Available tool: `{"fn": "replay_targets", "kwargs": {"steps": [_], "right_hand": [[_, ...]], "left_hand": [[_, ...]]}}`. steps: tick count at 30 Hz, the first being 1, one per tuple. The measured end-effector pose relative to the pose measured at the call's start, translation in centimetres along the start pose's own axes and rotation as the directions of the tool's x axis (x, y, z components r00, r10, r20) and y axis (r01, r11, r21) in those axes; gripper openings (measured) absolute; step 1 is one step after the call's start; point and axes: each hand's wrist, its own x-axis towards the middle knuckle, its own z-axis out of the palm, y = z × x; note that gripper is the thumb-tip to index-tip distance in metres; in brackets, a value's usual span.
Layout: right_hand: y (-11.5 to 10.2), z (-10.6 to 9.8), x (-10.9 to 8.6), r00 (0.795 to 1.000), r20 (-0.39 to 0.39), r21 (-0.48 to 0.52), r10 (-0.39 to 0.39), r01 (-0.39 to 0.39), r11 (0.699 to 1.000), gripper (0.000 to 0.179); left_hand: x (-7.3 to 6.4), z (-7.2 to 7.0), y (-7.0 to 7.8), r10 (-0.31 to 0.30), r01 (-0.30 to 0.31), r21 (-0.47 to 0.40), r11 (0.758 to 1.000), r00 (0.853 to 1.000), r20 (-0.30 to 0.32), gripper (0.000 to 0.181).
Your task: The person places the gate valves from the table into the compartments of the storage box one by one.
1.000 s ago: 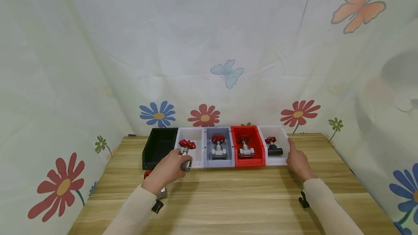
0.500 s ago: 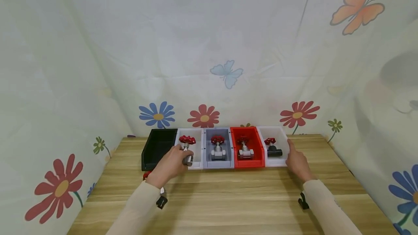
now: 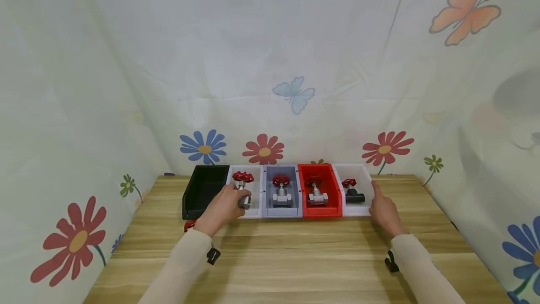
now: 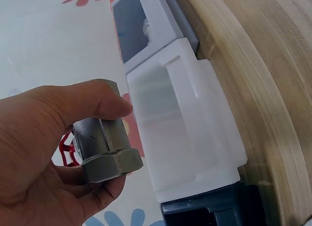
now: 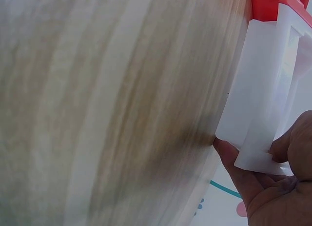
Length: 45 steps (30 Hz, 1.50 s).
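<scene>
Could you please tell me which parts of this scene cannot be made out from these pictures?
- Black bin: its inside is too dark to read in the head view.
- Red thing on the table: the left hand and its sleeve hide most of it.
- Valve: the left wrist view shows only a sliver of its red handwheel.
- Right hand: cut off by the right wrist view's edge.
</scene>
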Motion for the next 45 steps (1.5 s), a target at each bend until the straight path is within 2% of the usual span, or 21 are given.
{"fn": "replay_targets", "kwargs": {"steps": [6,13,30,39,45], "right_hand": [[-0.1,-0.1,0.0,1.0,0.001,-0.001,0.013,-0.013,1.0,0.068],[-0.2,-0.2,0.0,1.0,0.012,0.007,0.02,-0.021,1.0,0.066],[-0.2,-0.1,0.0,0.999,0.023,0.003,0.037,-0.037,0.999,0.067],[-0.4,-0.4,0.1,0.999,0.024,0.007,0.033,-0.033,0.999,0.069],[-0.2,-0.2,0.0,0.999,0.031,0.017,0.035,-0.036,0.999,0.068]], "left_hand": [[0.6,0.2,-0.1,-0.013,0.013,-0.017,1.0,1.0,-0.014,0.047],[1.4,0.2,-0.3,0.017,-0.019,-0.031,0.999,0.998,-0.054,0.045],[3.5,0.9,-0.3,0.016,-0.019,-0.052,0.998,0.998,-0.061,0.045],[4.5,1.9,-1.0,-0.044,0.042,-0.083,0.996,0.999,-0.024,0.047],[4.8,2.7,-0.8,-0.082,0.082,-0.105,0.991,0.997,0.005,0.046]]}}
